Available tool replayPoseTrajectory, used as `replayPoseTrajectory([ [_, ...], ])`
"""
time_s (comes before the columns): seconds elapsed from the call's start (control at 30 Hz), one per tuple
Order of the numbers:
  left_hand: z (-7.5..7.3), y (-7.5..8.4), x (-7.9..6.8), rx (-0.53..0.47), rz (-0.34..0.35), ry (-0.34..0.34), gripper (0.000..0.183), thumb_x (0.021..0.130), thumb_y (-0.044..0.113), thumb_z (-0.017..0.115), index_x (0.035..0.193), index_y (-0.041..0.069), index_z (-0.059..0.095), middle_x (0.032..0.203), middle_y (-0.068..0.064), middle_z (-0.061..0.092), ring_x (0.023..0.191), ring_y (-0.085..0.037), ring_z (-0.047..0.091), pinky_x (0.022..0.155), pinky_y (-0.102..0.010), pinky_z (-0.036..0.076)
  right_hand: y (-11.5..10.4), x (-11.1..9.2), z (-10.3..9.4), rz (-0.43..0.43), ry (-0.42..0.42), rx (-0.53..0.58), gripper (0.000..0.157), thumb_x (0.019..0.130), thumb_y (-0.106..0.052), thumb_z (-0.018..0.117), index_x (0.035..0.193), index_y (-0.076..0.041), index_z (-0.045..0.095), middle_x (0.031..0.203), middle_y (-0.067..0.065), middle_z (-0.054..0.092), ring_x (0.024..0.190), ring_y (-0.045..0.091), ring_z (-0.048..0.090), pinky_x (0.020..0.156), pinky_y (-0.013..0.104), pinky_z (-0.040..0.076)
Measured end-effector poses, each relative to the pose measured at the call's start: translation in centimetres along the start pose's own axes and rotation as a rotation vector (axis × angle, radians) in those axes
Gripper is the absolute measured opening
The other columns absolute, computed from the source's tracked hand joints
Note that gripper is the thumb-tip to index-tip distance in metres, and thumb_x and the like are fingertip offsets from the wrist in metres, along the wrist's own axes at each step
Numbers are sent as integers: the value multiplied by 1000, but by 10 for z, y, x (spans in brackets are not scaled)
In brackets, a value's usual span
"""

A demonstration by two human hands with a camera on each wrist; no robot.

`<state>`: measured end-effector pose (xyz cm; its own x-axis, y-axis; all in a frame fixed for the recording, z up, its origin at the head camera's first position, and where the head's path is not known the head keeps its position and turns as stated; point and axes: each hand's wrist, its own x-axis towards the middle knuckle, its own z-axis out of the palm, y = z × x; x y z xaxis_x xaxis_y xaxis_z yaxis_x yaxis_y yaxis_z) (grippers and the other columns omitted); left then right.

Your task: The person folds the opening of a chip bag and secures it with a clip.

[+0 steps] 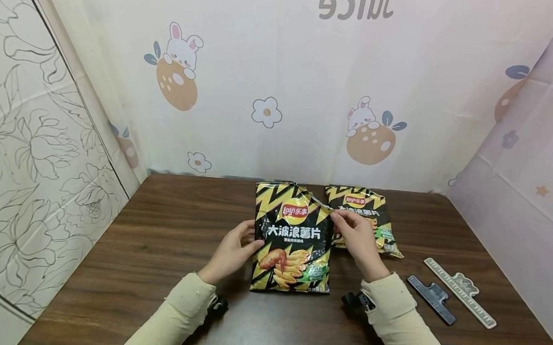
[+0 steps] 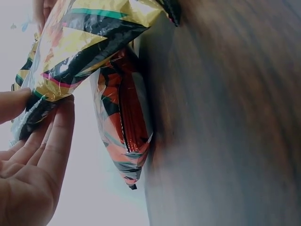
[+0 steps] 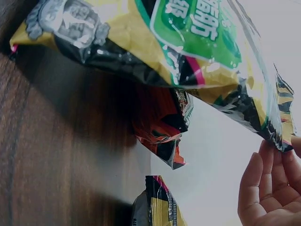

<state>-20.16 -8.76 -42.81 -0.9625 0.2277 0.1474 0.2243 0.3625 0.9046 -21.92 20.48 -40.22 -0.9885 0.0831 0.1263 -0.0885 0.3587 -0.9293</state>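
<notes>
Both hands hold a black-and-yellow Lay's potato chip bag upright above the table, its printed front facing the head camera. Its top edge slopes down toward the right, where a silvery strip shows. My left hand pinches the left edge, thumb in front and fingers behind. At the upper right edge, my right hand pinches the bag between thumb and fingers. A second chip bag of the same print is behind, partly covered by the right hand. Both wrist views also show a red-orange and black bag beyond the held one.
On the table's right side lie a dark sealing clip and a longer pale sealing clip, side by side. The brown wooden table meets a printed curtain at its back edge. Black wrist cameras sit under both sleeves.
</notes>
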Motion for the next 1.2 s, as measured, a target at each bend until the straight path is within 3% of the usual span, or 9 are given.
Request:
replayPoseTrajectory([
  [0.23,-2,-1,0,8,-7,7,49,94,18,67,138,3,51,126,-17,65,115,-31,63,97,-47,50,0,1,1,-13,8,23,44,99,-39,58,119,-2,66,102,0,64,85,5,61,84,35,56],
  [0.57,-6,-1,1,3,8,14,49,93,17,69,136,2,53,120,-15,67,109,-28,64,93,-44,52,0,1,4,7,35,59,43,97,-39,60,115,-1,67,88,-9,60,89,22,61,79,29,55],
  [1.0,-30,21,8,61,158,131,40,95,15,65,134,7,57,122,-6,68,102,-19,66,84,-31,52,0,1,6,3,49,66,41,98,-38,59,112,0,67,84,-9,59,82,24,57,71,27,50],
  [1.2,-35,37,16,47,241,164,41,95,15,65,134,5,56,121,-8,68,104,-20,67,85,-35,54,0,1,7,1,52,80,39,98,-36,59,111,0,67,82,-8,58,81,21,56,70,25,49],
])
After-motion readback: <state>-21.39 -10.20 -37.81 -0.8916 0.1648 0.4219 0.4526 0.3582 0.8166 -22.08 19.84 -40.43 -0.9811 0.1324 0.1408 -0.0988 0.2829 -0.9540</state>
